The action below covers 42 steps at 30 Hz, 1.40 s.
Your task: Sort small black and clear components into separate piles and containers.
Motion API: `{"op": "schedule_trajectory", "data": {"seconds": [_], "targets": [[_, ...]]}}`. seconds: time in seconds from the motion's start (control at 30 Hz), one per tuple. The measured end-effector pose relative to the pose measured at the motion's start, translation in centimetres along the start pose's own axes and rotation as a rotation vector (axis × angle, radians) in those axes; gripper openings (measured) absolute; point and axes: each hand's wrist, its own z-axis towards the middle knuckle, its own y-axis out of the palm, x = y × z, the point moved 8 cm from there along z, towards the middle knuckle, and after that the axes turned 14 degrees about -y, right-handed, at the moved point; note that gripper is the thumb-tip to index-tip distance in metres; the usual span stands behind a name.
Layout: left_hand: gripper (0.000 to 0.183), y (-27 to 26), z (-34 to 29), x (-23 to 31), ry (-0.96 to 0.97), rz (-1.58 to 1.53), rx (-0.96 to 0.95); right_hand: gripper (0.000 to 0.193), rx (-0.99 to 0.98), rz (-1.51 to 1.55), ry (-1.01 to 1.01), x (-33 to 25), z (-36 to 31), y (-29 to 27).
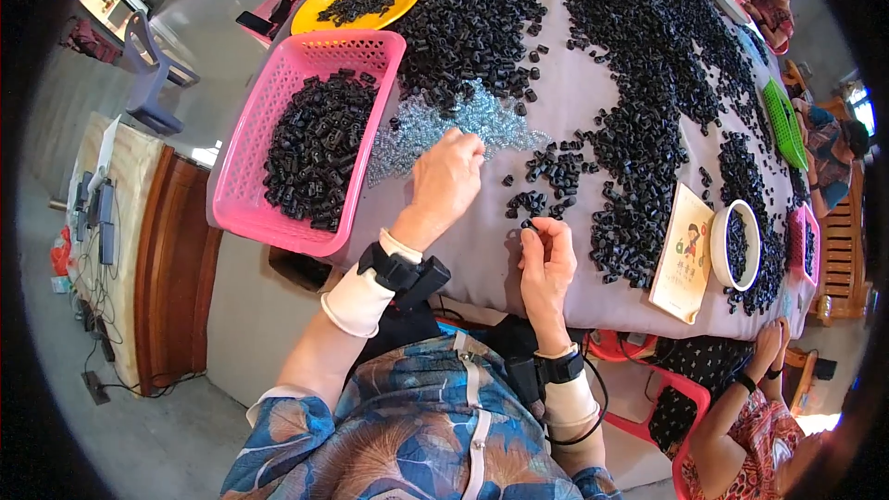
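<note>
My left hand [446, 187] is over the near edge of a heap of small shiny pale-blue pieces [495, 120] that look like coil springs. Its fingers are pinched together, and what they hold, if anything, is hidden. Thumb and forefinger of my right hand [548, 268] pinch a small black plastic piece [528, 223] at the near side of the table. Just beyond that hand lies a loose cluster of black plastic pieces [556, 167]. Left of my left hand stands a pink basket [243, 153] partly filled with larger black parts [319, 153].
Large heaps of black pieces [639, 148] cover much of the grey tablecloth [463, 264]. A yellow plate [310, 17] stands beyond the basket. A booklet [683, 255] and white bowl [752, 255] are at right. Co-workers sit along the right side, one person's hands [773, 347] nearby.
</note>
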Motion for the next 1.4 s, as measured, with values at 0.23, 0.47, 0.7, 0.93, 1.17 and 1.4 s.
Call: {"op": "schedule_trajectory", "data": {"seconds": [0.23,0.47,0.7,0.93,1.17,1.4], "targets": [[0.006,-0.1,0.8,-0.4,0.061,0.119,0.034,0.011,-0.03,-0.057,-0.042,0.1,0.1,0.1],[0.009,-0.4,-0.1,0.3,0.076,0.06,0.014,0.013,-0.036,-0.059,-0.056,-0.3,0.3,0.3],[0.01,1.1,-0.1,0.5,0.05,0.116,-0.031,0.012,-0.041,-0.077,-0.058,-0.4,0.1,0.3],[0.006,0.7,-0.8,-0.1,0.074,0.074,-0.01,0.012,-0.042,-0.083,-0.077,-0.9,0.3,0.3],[0.008,0.8,-1.1,0.7,0.141,0.082,-0.035,0.012,-0.044,-0.084,-0.072,-0.7,0.2,0.3],[0.006,0.4,-1.3,0.4,0.12,0.048,-0.075,0.01,-0.051,-0.082,-0.155,-1.1,0.3,0.6]]}}
